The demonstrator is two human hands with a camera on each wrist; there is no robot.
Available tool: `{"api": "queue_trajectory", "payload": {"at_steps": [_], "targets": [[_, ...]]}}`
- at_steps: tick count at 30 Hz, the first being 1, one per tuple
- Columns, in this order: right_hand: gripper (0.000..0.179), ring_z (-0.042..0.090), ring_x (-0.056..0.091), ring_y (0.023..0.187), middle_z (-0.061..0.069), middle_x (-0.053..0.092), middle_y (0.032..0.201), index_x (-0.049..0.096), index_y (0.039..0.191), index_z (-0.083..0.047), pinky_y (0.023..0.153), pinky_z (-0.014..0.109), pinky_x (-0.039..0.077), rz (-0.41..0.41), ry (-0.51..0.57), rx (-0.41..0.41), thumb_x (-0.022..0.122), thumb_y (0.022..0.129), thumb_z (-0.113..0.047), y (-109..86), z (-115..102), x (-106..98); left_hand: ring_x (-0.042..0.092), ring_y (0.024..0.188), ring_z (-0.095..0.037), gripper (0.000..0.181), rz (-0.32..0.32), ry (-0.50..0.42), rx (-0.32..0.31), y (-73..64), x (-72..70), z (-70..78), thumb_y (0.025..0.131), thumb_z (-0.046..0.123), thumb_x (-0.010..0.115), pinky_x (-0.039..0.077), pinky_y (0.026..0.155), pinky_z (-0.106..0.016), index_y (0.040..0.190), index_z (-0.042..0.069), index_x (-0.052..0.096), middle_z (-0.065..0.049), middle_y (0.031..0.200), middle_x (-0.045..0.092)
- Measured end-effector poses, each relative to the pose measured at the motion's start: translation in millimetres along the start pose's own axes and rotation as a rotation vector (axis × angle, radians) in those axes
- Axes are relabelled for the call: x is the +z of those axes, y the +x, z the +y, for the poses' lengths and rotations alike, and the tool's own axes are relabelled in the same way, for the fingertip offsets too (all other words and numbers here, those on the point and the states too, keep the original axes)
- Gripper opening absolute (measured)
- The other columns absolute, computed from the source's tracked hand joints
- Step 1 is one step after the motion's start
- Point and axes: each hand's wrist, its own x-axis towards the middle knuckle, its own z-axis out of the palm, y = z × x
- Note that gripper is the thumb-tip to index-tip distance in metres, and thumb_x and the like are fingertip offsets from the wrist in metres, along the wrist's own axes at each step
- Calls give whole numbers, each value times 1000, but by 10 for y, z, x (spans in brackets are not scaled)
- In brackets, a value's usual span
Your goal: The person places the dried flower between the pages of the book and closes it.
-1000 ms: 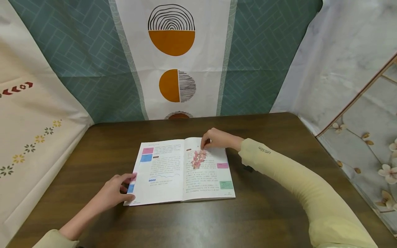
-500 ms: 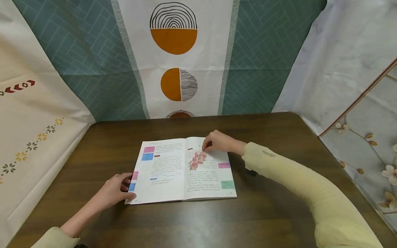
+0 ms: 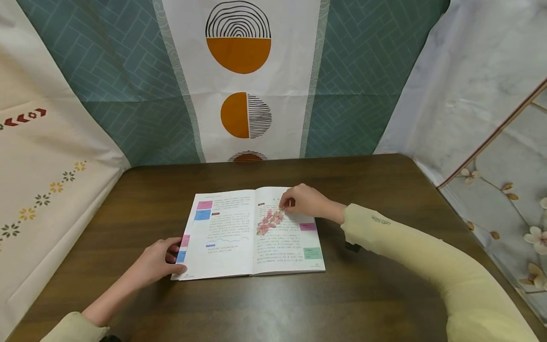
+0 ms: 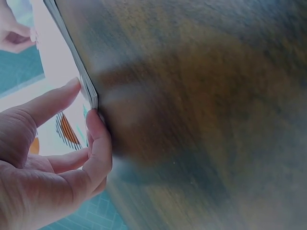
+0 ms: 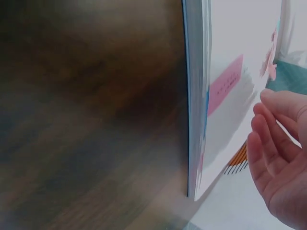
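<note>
An open book (image 3: pixel 228 261) with printed pages and coloured tabs lies flat on the wooden table. On its right page is a flat pink flower sprig (image 3: pixel 268 223), its lower end pointing to the lower left. My right hand (image 3: pixel 304 200) pinches the sprig's upper right end between thumb and fingertips, over the top of that page; in the right wrist view the blossoms (image 5: pixel 269 62) show just beyond the thumb. At the book's lower left corner, my left hand (image 3: pixel 155 259) grips the page edges (image 4: pixel 88 88), thumb on top and fingers along the side.
The dark brown table (image 3: pixel 282 308) surrounds the book on all sides. Behind it hangs a teal and white cloth (image 3: pixel 286 61) with orange half circles. A cream cloth (image 3: pixel 47 156) hangs at the left, and a floral cloth (image 3: pixel 504 190) at the right.
My right hand has shifted a little right and towards me. The flower sprig has turned, its lower end swinging left towards the book's fold. My left hand stays on the book's corner.
</note>
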Motion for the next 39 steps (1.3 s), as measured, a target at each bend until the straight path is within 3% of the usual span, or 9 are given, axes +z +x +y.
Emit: {"api": "queue_trajectory", "payload": {"at_steps": [8, 14, 17, 22, 26, 32, 39], "targets": [[19, 9, 62, 82, 0, 73, 103, 75, 106, -13, 76, 25, 53, 54, -18, 37, 76, 86, -15, -242, 10, -51, 59, 89, -22, 79, 10, -10, 3, -26, 18, -29, 74, 21, 86, 57, 78, -39, 136, -11, 48, -19, 109, 61], [40, 19, 60, 85, 8, 69, 107, 67, 121, -5, 72, 27, 50, 115, -18, 135, 77, 85, -19, -564, 3, -105, 60, 87, -21, 76, 25, -16, 14, -39, 46, -22, 75, 20, 85, 55, 74, -35, 135, -11, 50, -18, 109, 60], [52, 22, 61, 92, 11, 65, 112, 62, 129, -2, 76, 32, 51, 137, -22, 187, 78, 85, -25, -765, 7, -80, 62, 87, -20, 75, 45, -27, 22, -52, 61, -21, 74, 20, 85, 56, 73, -34, 134, -10, 51, -18, 109, 60], [71, 25, 58, 106, 11, 60, 120, 55, 137, -2, 89, 41, 52, 101, -3, 271, 77, 83, -42, -1090, 34, 33, 62, 86, -20, 73, 69, -38, 25, -55, 76, -23, 73, 20, 86, 57, 74, -36, 132, -10, 53, -18, 109, 60], [82, 24, 52, 110, 11, 56, 121, 54, 138, -1, 90, 40, 48, 58, 20, 287, 75, 80, -55, -1285, 17, 133, 62, 88, -22, 74, 69, -38, 12, -42, 70, -25, 73, 20, 87, 57, 77, -39, 131, -11, 53, -20, 110, 59], [90, 21, 46, 107, 8, 53, 119, 53, 140, -3, 85, 35, 44, 55, 63, 282, 78, 74, -60, -1406, -83, 224, 58, 94, -26, 74, 60, -74, -15, -40, 57, -27, 73, 17, 86, 56, 81, -40, 130, -13, 51, -22, 113, 55], [92, 18, 43, 109, 3, 50, 120, 49, 143, -4, 87, 32, 44, 37, 102, 274, 83, 73, -52, -1428, -115, 284, 53, 97, -28, 73, 33, -165, -46, -6, 68, -41, 74, 11, 84, 52, 82, -35, 131, -14, 46, -22, 115, 53]]}}
